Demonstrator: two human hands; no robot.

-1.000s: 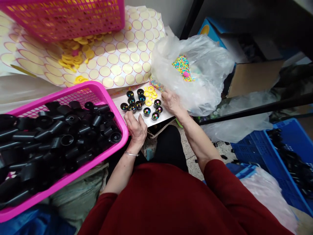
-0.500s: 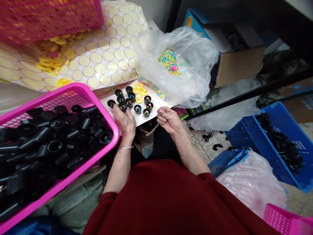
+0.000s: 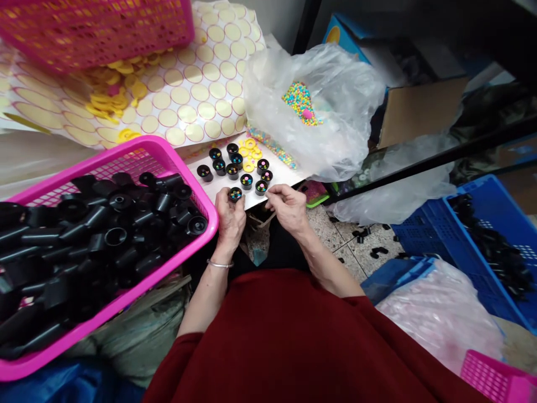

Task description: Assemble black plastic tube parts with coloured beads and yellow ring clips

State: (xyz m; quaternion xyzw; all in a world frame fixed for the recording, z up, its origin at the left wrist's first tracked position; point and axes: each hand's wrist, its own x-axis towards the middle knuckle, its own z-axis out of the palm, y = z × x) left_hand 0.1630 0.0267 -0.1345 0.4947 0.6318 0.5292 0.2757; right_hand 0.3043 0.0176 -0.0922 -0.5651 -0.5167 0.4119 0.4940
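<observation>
My left hand (image 3: 230, 219) is closed around a small round black cup (image 3: 235, 194) with coloured beads inside, at the near edge of the white board (image 3: 274, 191). Thumb and fingers of my right hand (image 3: 289, 208) are pinched together just right of that cup. The small pink piece seen in them earlier is now hidden by the fingers. Beyond both hands stand several more black cups (image 3: 218, 167) with coloured beads in them. Some, such as the cup (image 3: 260, 187) nearest my right fingers, show a pink piece on top. Yellow rings (image 3: 249, 152) lie behind the cups.
A pink basket (image 3: 168, 154) of black tubular parts stands at left. Behind are a sheet of round stickers (image 3: 195, 112), yellow pieces (image 3: 109, 103) and another pink basket (image 3: 138, 33). A clear plastic bag (image 3: 344, 101) of coloured beads (image 3: 300, 101) lies right; blue crates (image 3: 482, 235) stand on the floor.
My left hand has drawn one bead-filled cup toward me, away from the group. My right hand has come closer to it, and its fingertips have turned inward. The view has shifted slightly.
</observation>
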